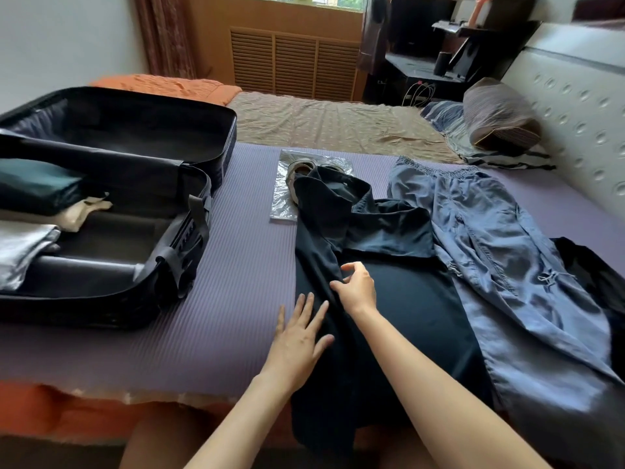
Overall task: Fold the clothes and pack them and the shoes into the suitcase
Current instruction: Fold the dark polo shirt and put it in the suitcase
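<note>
A black garment [399, 316] lies lengthwise on the purple mat [236, 265], its near end hanging over the bed's edge. My left hand [299, 336] lies flat with spread fingers on the garment's left edge. My right hand [355, 286] rests on a fold of the black cloth, fingers bent, thumb raised. Blue-grey trousers [500, 238] lie spread to the right, partly under the black garment. A pair of shoes [301, 172] sits on a clear plastic bag [282, 198], half covered by the black cloth. The open black suitcase [111, 204] on the left holds folded clothes [37, 211].
A dark garment [595, 275] lies at the far right edge. Behind the mat is a beige bedsheet [331, 120], a pillow [497, 113] and a white padded headboard [581, 106]. An orange blanket [162, 84] lies behind the suitcase.
</note>
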